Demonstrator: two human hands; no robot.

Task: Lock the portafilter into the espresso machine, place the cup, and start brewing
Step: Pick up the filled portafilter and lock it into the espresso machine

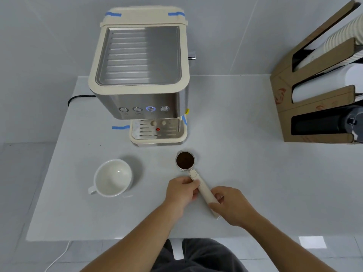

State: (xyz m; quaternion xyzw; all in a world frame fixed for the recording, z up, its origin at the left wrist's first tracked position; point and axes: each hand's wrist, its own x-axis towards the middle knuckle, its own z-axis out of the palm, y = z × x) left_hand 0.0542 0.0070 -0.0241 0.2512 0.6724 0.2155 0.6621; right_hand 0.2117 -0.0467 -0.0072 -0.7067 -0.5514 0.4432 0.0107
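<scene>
A portafilter filled with dark ground coffee lies on the white table, its cream handle pointing toward me. My left hand grips the upper part of the handle, and my right hand grips its lower end. An empty white cup stands to the left of the portafilter, handle at its lower left. The cream and steel espresso machine stands behind them, with a row of round buttons on its front; one button glows blue. The drip tray below holds nothing.
A cardboard dispenser rack with stacked paper cups and lids stands at the right back of the table. A black power cord runs off behind the machine on the left. Blue tape strips mark the machine's corners.
</scene>
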